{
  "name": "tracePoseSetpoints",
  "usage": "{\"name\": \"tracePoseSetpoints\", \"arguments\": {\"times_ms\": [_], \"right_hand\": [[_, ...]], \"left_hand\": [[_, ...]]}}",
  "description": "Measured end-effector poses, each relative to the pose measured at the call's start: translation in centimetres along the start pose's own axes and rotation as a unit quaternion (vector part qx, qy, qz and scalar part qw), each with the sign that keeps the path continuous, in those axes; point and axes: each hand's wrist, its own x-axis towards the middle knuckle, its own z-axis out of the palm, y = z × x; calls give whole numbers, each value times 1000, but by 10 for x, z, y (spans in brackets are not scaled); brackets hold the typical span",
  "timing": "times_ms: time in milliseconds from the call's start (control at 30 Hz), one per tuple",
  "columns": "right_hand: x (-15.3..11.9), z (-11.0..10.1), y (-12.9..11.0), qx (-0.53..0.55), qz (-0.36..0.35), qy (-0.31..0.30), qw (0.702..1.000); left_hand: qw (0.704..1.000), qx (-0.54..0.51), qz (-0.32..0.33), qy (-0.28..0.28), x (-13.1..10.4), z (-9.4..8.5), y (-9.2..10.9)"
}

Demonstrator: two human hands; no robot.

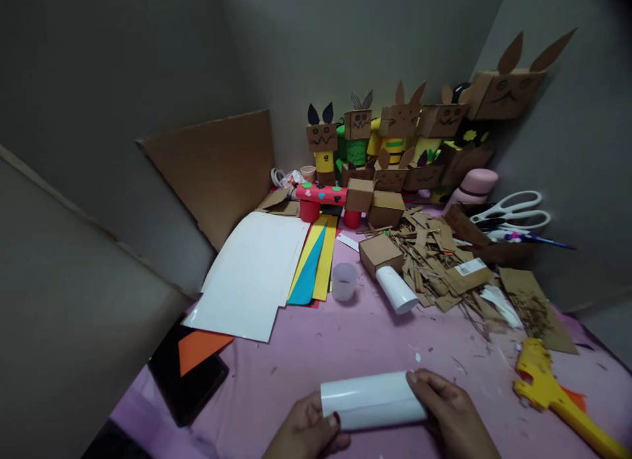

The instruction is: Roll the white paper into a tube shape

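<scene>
Two white paper rolls (372, 400) (396, 289) (one held), one pair of scissors (516, 209), one clear cup (344, 280).

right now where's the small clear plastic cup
In the head view, the clear plastic cup stands on the pink cloth near the middle, just right of the coloured paper sheets and left of the lying white roll.

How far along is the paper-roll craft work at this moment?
Done: a row of cardboard box-head figures stands at the wall, and one finished white paper roll lies by a small cardboard box. In hand: left hand and right hand hold a white paper roll. Left: white sheets unused.
</scene>
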Motion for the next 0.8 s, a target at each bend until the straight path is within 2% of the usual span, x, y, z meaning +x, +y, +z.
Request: {"name": "tracePoseSetpoints", "arguments": {"times_ms": [300, 600, 800], "right_hand": [[4, -10, 16, 10, -10, -7, 1000], [1, -9, 12, -15, -40, 3, 999], [-1, 0, 6, -15, -64, 23, 998]], "left_hand": [[999, 27, -11, 33, 0, -1, -7], [998, 17, -12, 61, -1, 2, -5], [996, -4, -18, 88, -1, 4, -1]]}}
